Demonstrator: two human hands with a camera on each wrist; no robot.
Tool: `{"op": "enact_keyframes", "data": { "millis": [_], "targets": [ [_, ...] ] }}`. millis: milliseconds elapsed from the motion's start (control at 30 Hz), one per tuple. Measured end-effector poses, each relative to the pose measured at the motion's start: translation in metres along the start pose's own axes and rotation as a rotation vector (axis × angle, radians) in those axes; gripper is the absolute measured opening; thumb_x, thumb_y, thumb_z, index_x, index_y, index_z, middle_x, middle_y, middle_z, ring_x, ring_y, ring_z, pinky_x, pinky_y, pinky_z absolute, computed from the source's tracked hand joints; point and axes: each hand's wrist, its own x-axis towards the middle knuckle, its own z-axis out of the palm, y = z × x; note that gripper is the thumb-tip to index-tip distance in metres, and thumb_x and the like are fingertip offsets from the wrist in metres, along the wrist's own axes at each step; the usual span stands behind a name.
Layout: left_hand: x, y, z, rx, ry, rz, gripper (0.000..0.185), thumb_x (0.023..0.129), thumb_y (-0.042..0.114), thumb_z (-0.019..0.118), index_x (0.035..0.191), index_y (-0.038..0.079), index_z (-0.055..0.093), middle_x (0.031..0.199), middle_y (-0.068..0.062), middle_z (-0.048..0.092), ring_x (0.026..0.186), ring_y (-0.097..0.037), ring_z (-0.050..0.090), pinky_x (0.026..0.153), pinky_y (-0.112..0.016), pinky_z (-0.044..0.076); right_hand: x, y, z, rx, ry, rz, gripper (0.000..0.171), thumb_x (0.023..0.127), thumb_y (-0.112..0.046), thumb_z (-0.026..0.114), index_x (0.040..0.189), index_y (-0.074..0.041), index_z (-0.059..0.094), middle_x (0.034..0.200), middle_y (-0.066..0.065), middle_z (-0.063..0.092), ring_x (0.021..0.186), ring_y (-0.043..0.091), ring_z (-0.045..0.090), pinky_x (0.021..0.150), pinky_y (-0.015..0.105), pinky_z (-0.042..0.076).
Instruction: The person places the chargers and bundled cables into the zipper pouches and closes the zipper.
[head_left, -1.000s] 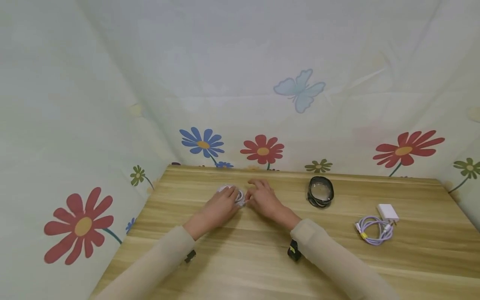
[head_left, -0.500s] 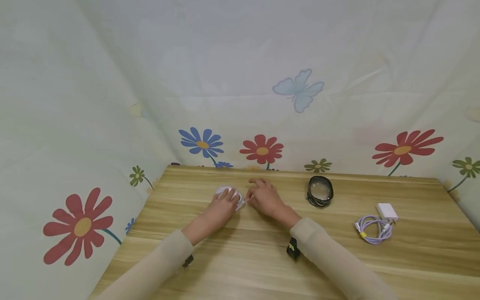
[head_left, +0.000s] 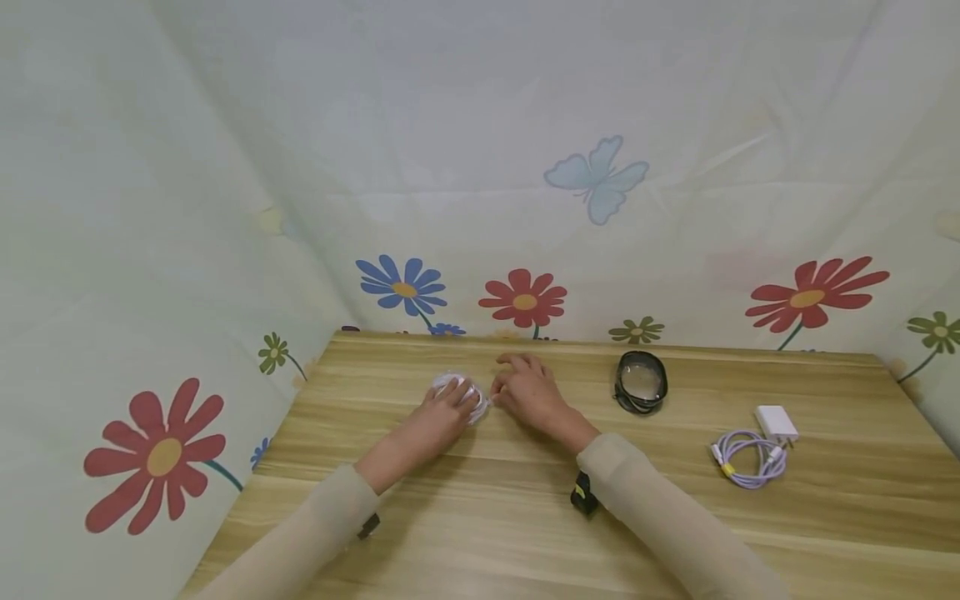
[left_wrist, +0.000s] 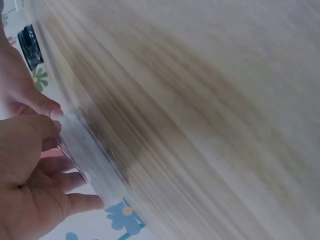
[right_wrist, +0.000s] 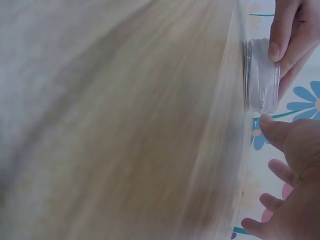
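A small white coiled cable bundle (head_left: 456,387) lies on the wooden table (head_left: 480,500), left of centre near the back. My left hand (head_left: 459,398) grips the bundle from the near side, with fingers curled over it. The right wrist view shows the bundle (right_wrist: 261,75) as a pale, glossy roll under the left hand's fingertips (right_wrist: 278,45). My right hand (head_left: 501,398) is just to its right, and its thumb (right_wrist: 267,124) pinches a thin loose end at the bundle's edge. In the left wrist view, both hands meet at the blurred bundle (left_wrist: 90,155).
A black coiled cable (head_left: 640,383) lies right of my hands. Further right sit a purple coiled cable (head_left: 746,458) and a white charger plug (head_left: 776,422). Floral cloth (head_left: 525,208) walls the table at the back and on both sides.
Both hands stay at the white bundle, with only slight finger shifts. The other items have not moved.
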Motion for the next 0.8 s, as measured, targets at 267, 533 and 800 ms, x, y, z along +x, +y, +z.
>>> {"op": "enact_keyframes", "data": {
  "millis": [267, 533, 800],
  "targets": [
    [-0.006, -0.005, -0.003, 0.021, -0.009, 0.086, 0.042, 0.099, 0.012, 0.066, 0.139, 0.003, 0.058, 0.147, -0.023, 0.051, 0.131, -0.047, 0.053, 0.092, -0.065, 0.052, 0.003, 0.0, 0.002, -0.05, 0.016, -0.011, 0.006, 0.095, -0.027, 0.073, 0.091, -0.024, 0.076, 0.15, 0.006, 0.048, 0.14, 0.039, 0.036, 0.107, 0.067, 0.037],
    [-0.006, -0.01, 0.001, -0.127, 0.031, 0.046, 0.041, 0.098, 0.014, 0.066, 0.136, 0.0, 0.063, 0.145, -0.024, 0.054, 0.131, -0.047, 0.052, 0.101, -0.063, 0.048, 0.004, -0.004, 0.0, -0.015, 0.007, -0.008, 0.007, 0.096, -0.027, 0.073, 0.094, -0.021, 0.076, 0.148, 0.007, 0.049, 0.139, 0.04, 0.036, 0.103, 0.066, 0.039],
    [0.008, -0.001, -0.005, -0.277, -0.023, -0.293, 0.067, 0.095, 0.04, 0.07, 0.136, -0.011, 0.055, 0.142, -0.029, 0.053, 0.133, -0.043, 0.051, 0.11, -0.055, 0.043, 0.003, -0.01, -0.004, 0.035, -0.044, -0.028, 0.005, 0.095, -0.019, 0.073, 0.09, -0.02, 0.075, 0.147, 0.01, 0.05, 0.135, 0.045, 0.041, 0.099, 0.067, 0.041]
  ]
}}
